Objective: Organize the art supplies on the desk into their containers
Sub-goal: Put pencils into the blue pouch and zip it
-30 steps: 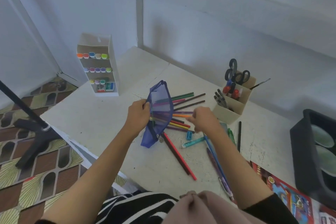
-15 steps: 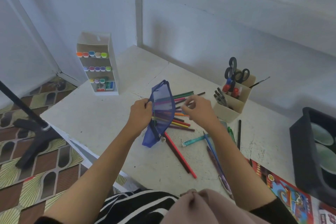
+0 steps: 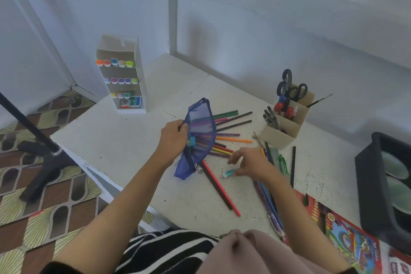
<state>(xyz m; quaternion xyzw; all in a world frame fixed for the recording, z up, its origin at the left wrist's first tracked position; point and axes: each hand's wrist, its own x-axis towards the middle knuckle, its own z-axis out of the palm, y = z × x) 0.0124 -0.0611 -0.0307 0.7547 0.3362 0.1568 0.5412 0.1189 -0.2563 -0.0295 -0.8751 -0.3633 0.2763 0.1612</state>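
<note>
The left arm reaches forward, and the left hand [image 3: 172,138] grips the open edge of a blue mesh pouch [image 3: 201,138], which it holds upright with the lower end on the tabletop [image 3: 124,144]. The right hand [image 3: 251,163] is low over the tabletop just beside the pouch, palm down and fingers loosely spread. Its fingertips are at a small teal item [image 3: 228,173], but I cannot tell if they pinch it or only touch it.

At the mouth of the pouch is a small teal block [image 3: 191,141]. Coloured pencils [image 3: 233,139] lie like a fan by the pouch, and some show through the mesh. Whether those are inside or behind it is not clear. A red pencil [image 3: 220,189] lies nearer to the person.

A beige organiser [image 3: 278,138] at the right holds scissors [image 3: 289,87], markers and black pens in separate compartments. A white shelf box [image 3: 141,78] at the far left holds rows of markers with coloured caps.
</note>
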